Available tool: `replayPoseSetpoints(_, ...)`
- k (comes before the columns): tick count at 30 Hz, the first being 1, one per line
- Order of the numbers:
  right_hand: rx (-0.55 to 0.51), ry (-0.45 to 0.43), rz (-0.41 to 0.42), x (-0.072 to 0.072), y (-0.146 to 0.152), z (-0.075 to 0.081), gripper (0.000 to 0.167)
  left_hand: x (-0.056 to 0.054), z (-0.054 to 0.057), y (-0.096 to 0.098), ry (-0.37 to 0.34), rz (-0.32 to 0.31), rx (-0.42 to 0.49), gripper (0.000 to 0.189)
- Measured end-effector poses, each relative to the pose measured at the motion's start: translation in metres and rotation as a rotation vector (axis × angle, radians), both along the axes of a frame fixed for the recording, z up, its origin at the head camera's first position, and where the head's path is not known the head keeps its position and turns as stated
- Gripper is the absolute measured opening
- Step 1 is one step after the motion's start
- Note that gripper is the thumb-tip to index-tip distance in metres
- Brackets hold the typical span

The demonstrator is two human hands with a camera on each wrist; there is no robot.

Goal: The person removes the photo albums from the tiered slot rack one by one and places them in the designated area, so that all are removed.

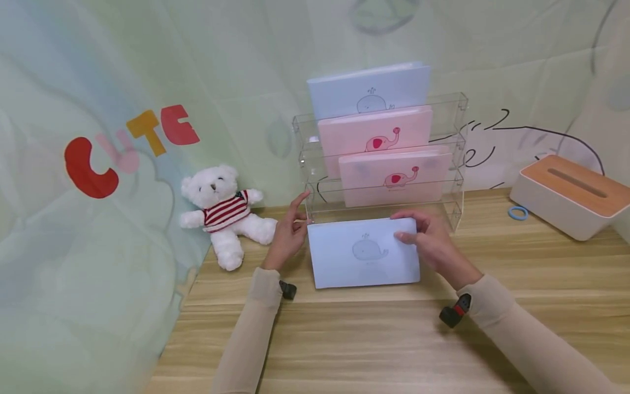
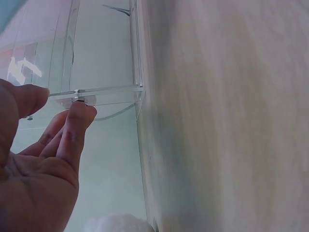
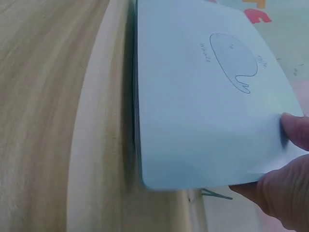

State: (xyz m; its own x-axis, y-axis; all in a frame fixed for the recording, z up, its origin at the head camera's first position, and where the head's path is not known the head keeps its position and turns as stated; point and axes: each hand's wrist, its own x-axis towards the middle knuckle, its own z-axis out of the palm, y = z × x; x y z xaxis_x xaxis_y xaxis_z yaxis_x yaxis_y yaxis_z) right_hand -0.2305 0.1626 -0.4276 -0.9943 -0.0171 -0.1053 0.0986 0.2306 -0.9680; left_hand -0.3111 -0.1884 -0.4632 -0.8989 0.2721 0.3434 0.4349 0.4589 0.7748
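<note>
My right hand (image 1: 435, 241) grips the upper right corner of a pale blue notebook (image 1: 339, 268), thumb on its cover and fingers behind. The cover carries a grey whale drawing, and in the right wrist view the notebook (image 3: 193, 130) stands tilted close over the wooden table. Behind it is a clear tiered display rack (image 1: 315, 205). My left hand (image 1: 287, 238) pinches the rack's left side by its front edge; in the left wrist view, thumb and fingertips meet the clear panel (image 2: 111, 95). On the rack stand a blue whale notebook (image 1: 339, 96) and two pink elephant notebooks (image 1: 339, 134).
A white teddy bear (image 1: 226, 213) in a striped shirt sits left of the rack. To the right are a blue ring (image 1: 518, 213) and a tissue box (image 1: 556, 210) with a wooden lid. A printed cloth (image 1: 236, 65) hangs behind the table (image 1: 364, 345).
</note>
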Motion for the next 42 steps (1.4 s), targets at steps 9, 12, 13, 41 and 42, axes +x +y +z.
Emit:
replayPoseSetpoints(9,-0.041,-0.013,0.033,-0.012,-0.003,-0.013,0.043,0.002,0.001,0.0,-0.034,0.02,-0.001,0.08)
replayPoseSetpoints(12,-0.045,-0.018,0.044,-0.016,-0.005,-0.016,0.042,0.002,0.001,0.0,-0.045,0.018,0.001,0.078)
replayPoseSetpoints(13,-0.041,-0.022,0.046,-0.017,-0.005,-0.017,0.041,0.003,0.002,0.001,-0.048,0.016,0.006,0.078)
replayPoseSetpoints(41,-0.066,-0.066,0.197,-0.026,0.001,-0.041,0.045,0.002,0.002,-0.001,-0.049,-0.019,0.04,0.075)
replayPoseSetpoints(42,-0.051,-0.062,0.218,-0.027,0.003,-0.04,0.045,0.002,0.002,0.0,-0.045,-0.016,0.033,0.075)
